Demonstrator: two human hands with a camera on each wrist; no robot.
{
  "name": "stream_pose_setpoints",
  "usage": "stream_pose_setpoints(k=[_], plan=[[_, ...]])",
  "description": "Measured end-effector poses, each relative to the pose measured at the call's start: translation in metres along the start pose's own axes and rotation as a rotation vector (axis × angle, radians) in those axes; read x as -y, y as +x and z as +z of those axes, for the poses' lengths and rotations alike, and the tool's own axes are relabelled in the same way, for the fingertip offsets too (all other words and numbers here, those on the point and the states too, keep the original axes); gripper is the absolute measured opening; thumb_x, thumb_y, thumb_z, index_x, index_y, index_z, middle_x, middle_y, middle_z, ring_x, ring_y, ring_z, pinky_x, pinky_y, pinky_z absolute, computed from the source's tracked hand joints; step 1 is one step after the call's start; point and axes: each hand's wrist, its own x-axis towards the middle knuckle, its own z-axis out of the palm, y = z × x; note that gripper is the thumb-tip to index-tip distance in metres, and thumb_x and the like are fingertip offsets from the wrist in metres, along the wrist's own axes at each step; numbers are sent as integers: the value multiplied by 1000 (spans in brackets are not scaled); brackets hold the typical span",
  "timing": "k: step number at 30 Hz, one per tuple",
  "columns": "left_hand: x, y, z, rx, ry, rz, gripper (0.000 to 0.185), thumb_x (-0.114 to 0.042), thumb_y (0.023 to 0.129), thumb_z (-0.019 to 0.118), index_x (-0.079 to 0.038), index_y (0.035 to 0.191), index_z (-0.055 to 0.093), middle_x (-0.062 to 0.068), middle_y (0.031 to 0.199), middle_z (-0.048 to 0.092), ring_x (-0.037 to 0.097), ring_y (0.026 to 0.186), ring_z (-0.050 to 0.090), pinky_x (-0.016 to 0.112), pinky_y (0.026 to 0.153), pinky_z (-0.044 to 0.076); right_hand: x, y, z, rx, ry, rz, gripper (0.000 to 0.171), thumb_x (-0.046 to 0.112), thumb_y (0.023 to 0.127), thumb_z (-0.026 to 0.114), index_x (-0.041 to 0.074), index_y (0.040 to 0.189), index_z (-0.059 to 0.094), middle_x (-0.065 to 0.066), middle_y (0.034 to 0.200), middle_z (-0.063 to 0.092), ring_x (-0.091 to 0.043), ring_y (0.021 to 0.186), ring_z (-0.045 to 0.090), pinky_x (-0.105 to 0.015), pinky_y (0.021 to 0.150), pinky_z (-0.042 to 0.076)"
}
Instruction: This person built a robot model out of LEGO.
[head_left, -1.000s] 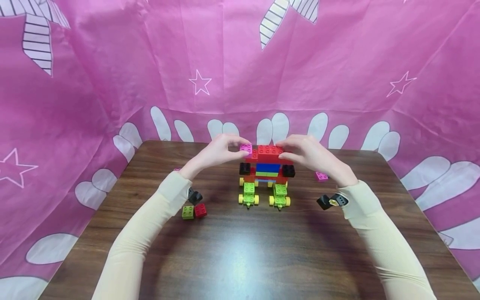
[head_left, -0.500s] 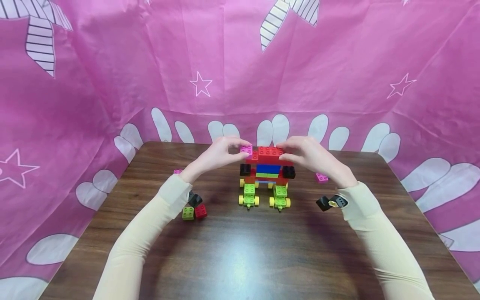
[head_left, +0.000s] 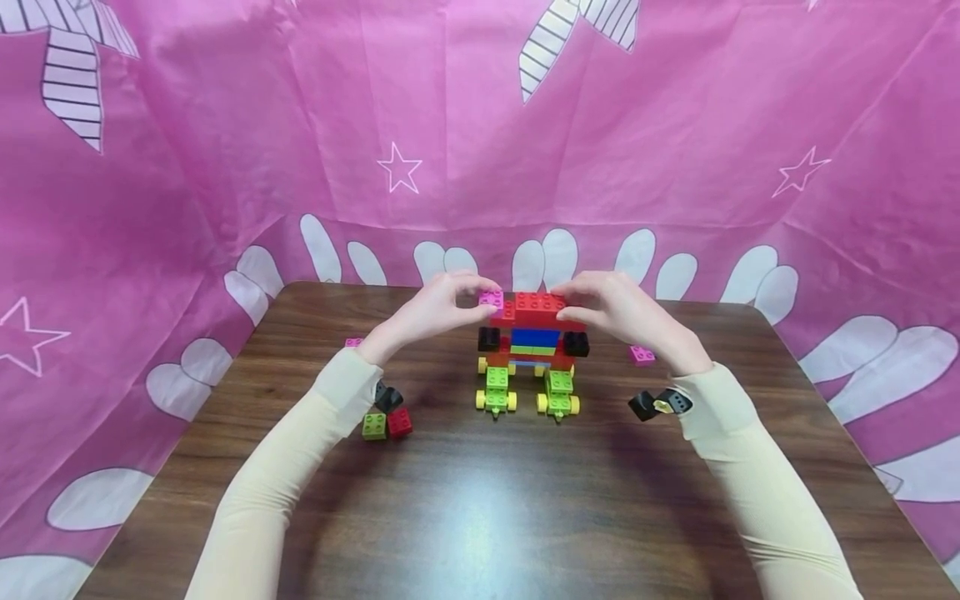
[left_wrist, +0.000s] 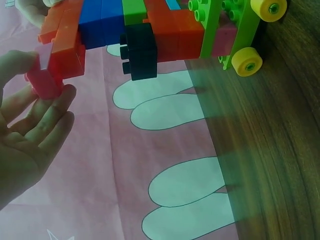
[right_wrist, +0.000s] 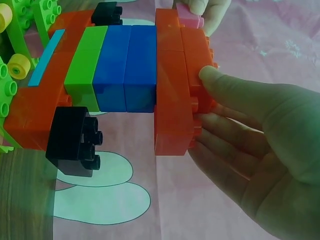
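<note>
So both hands up on the model's (head_left: 533, 346) top.
Left hand (head_left: 431, 310) pinches a pink brick (head_left: 492, 298); right hand's (head_left: 626, 315) curled fingers grip the red top (head_left: 542, 307). Loose bricks (head_left: 386, 423) near left.

Bare table (head_left: 480, 500) across lower frame gives free passage. Brick model (head_left: 532, 350) blocks centre; loose bricks (head_left: 386, 421) obstruct lower left.

Model (head_left: 534, 350): red, blue, green and black bricks, yellow wheels, a pink brick (head_left: 491, 298) on top. Table (head_left: 480, 500): dark wood grain. Backdrop (head_left: 225, 125): pink with white stars.
</note>
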Motion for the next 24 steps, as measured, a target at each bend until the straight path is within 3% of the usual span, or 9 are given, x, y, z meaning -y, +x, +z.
stream_pose_setpoints(k=[11, 16, 20, 24], plan=[[9, -7, -3, -7, -11, -9, 45, -33, 91, 71, -14, 131, 64, 3, 125, 68, 18, 118, 62, 39, 104, 50, 1, 0, 1, 1, -2, -1, 36, 22, 86, 77, 9, 120, 71, -8, 107, 76, -25, 102, 70, -44, 92, 56], [16, -15, -14, -13, -38, -23, 48, -30, 89, 74, -12, 132, 63, 5, 124, 69, 19, 114, 65, 43, 103, 52, 1, 0, 1, 1, -5, -3, 37, 22, 87, 77, 8, 120, 71, -9, 107, 75, -25, 101, 70, -44, 91, 56], [28, -27, -27, -17, -44, -55, 46, -29, 89, 74, -14, 132, 63, 5, 126, 69, 20, 115, 65, 43, 103, 52, 1, 0, 0, 1, -6, -7, 37, 22, 87, 77, 8, 121, 71, -8, 107, 75, -25, 101, 70, -44, 91, 56], [50, -43, -43, -16, -11, -109, 45, -27, 89, 75, -13, 130, 65, 8, 125, 70, 22, 116, 65, 44, 103, 51, 1, 0, -1, 7, -4, -6, 37, 21, 87, 76, 8, 122, 70, -9, 109, 75, -26, 102, 70, -45, 92, 56]])
